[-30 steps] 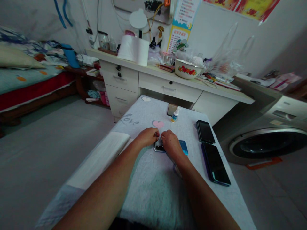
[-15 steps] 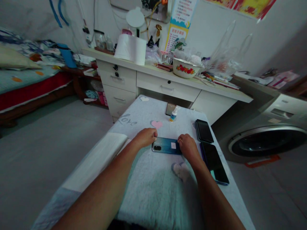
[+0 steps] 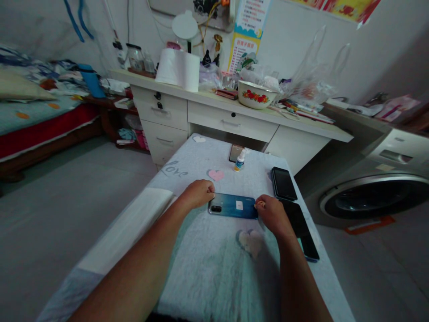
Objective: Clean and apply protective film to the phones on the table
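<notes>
A blue smartphone (image 3: pixel 231 206) lies back up on the cloth-covered table, its camera block at the left end and a small white label near its middle. My left hand (image 3: pixel 200 193) is closed, thumb and fingers pinching at the phone's upper left corner. At the opposite end, my right hand (image 3: pixel 271 213) has its fingers closed on the right edge. Whether the fingertips hold the phone itself or a thin cover around it, I cannot tell. Just right of that hand is a dark phone (image 3: pixel 303 232), partly hidden by my wrist.
Another dark phone (image 3: pixel 284 183) rests on the table's right side. Farther back stand a small spray bottle (image 3: pixel 240 161) and a brownish phone (image 3: pixel 235 152). Folded white material (image 3: pixel 140 223) lies along the left edge. A desk (image 3: pixel 231 120) closes off the far end; a washing machine (image 3: pixel 385 179) stands right.
My right hand has shifted slightly right and down, uncovering more of the phone's right end. My left hand stays at the left corner. The whole view has moved a little.
</notes>
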Demonstrator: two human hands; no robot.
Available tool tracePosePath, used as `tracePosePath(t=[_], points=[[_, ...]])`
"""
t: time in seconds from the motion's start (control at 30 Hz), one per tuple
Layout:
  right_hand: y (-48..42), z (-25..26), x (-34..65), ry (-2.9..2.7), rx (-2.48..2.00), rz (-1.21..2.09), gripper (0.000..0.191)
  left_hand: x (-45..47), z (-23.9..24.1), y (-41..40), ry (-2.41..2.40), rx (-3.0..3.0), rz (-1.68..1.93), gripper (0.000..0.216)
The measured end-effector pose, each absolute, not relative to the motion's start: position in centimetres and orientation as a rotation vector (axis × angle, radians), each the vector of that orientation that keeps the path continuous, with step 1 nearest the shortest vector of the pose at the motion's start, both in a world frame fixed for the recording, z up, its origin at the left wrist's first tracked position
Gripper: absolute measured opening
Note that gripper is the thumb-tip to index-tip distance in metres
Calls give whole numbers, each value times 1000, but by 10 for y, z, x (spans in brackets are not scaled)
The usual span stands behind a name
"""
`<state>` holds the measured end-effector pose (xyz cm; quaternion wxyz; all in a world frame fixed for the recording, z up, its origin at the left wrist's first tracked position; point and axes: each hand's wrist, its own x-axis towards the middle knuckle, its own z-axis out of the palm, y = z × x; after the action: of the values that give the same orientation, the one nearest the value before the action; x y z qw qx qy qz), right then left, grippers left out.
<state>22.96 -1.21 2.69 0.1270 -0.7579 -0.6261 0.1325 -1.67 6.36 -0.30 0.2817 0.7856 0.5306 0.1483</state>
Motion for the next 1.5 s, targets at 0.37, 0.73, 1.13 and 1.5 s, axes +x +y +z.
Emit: tracePosePath(t=[0.37,0.73,1.13,1.5], points=[[-10,21,232,-1653,-2132,511,16,-19,-2,65,1303,2102,316,18],[-9,16,232,-1638,-2129,470,16,-22,3,63,1241,2101,262,30],[-9,12,223,-1823,-2011,138,19,-23,5,60,1224,2143,223,34],[-10,5,217,-1910,-1857,156,22,-24,14,53,1078,2285,36,79]])
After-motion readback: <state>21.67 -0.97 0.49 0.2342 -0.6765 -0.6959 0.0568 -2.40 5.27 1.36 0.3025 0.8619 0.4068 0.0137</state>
